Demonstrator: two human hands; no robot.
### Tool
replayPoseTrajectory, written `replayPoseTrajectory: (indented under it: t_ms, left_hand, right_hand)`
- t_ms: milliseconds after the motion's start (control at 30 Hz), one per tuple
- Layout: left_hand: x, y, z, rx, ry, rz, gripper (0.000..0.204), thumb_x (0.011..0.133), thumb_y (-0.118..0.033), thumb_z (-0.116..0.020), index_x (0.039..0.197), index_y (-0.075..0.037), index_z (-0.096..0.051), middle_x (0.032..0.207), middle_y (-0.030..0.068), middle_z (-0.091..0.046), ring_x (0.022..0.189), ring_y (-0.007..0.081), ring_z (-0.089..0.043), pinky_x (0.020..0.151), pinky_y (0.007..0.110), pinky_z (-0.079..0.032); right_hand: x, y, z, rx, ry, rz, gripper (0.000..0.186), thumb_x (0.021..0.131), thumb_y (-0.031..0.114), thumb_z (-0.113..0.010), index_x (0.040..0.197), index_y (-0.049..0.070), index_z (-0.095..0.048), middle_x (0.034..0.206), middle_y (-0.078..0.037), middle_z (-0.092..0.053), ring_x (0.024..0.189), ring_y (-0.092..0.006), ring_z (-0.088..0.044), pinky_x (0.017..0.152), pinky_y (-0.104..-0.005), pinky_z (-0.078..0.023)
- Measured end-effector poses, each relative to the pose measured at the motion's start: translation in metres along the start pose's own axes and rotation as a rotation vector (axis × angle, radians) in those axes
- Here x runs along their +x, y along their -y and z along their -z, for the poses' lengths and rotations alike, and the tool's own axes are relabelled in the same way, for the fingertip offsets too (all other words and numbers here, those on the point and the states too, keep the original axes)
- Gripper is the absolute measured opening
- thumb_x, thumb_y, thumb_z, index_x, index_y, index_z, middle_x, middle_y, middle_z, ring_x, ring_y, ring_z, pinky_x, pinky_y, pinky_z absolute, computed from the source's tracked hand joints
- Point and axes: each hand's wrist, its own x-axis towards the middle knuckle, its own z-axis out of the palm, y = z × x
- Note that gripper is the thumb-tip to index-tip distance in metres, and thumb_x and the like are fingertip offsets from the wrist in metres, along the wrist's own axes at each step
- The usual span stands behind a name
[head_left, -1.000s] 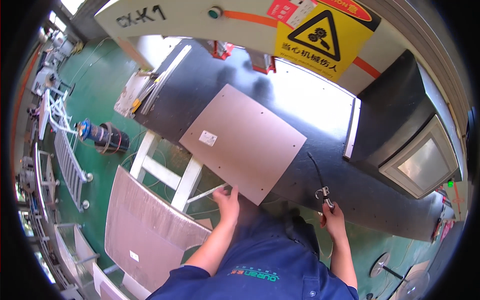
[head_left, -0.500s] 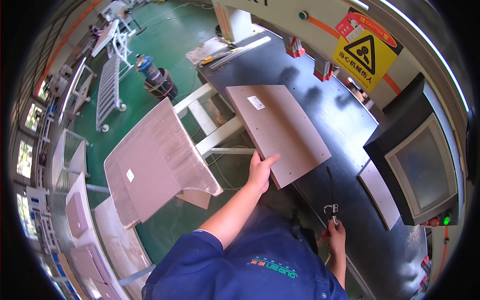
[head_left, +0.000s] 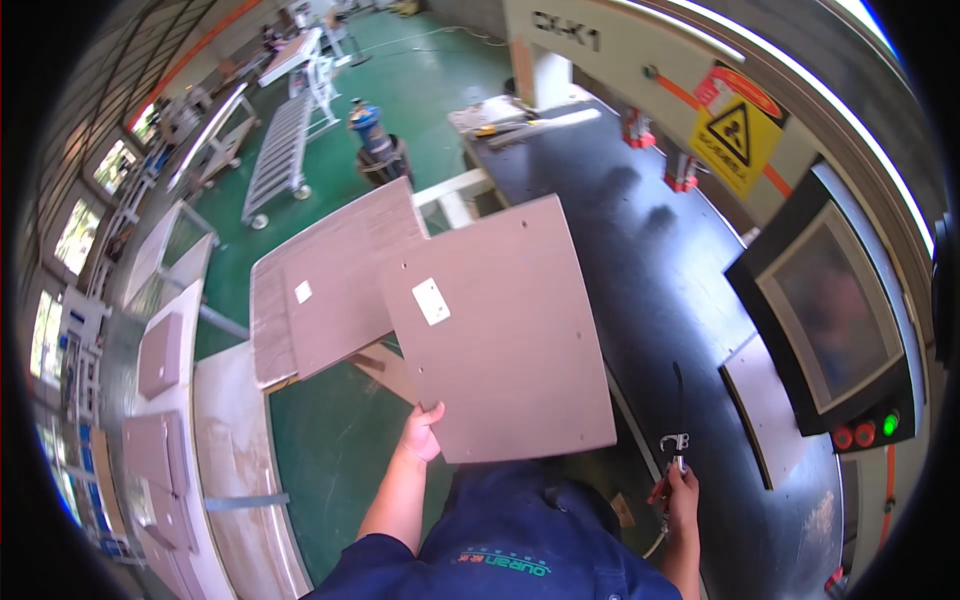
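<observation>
My left hand (head_left: 424, 432) grips the near left edge of a flat brownish-grey board (head_left: 500, 340), thumb on its upper face. The board is held up in front of me and tilted. It has small holes near its edges and a white label. On the right, my right hand (head_left: 683, 492) is closed around a small hand tool (head_left: 676, 446) with a curved metal head and a red part lower down. That tool is over the edge of the dark machine table (head_left: 650, 300); its exact kind is unclear.
Another board with a label (head_left: 330, 290) lies on a stand at left, partly behind the held one. A control screen (head_left: 830, 300) and a narrow board (head_left: 765, 410) are at right. More boards (head_left: 155, 455) lie on a far-left bench. A dark bin (head_left: 385, 160) stands on the green floor.
The held board has swung left off the machine table, its face turned more toward me. My left hand moved left and down with it. My right hand still holds the tool, slightly lower.
</observation>
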Motion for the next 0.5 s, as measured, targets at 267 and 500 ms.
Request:
replayPoseTrajectory:
  t_ms: [267,500]
  left_hand:
    - [-0.110,-0.017,0.033,0.380,-0.376,-0.630,0.046,0.080,-0.020,-0.073,0.113,0.006,-0.055,0.104,0.0076,-0.062,0.096,0.0154,-0.056,0.086,0.030,-0.043]
    - [-0.217,-0.088,0.121,0.763,-0.453,-1.020,0.032,0.076,-0.027,-0.080,0.082,0.000,-0.063,0.064,0.0005,-0.059,0.058,0.0081,-0.051,0.053,0.024,-0.041]
  right_hand:
    - [0.007,0.013,-0.047,-0.060,0.112,0.015,0.031,0.097,0.035,-0.047,0.085,0.007,-0.049,0.055,-0.007,-0.056,0.042,-0.0165,-0.055,0.035,-0.0234,-0.030]
    - [0.009,-0.010,-0.107,-0.151,0.280,0.051,0.031,0.095,0.036,-0.050,0.084,0.008,-0.048,0.056,-0.011,-0.055,0.042,-0.0236,-0.055,0.040,-0.0339,-0.047]
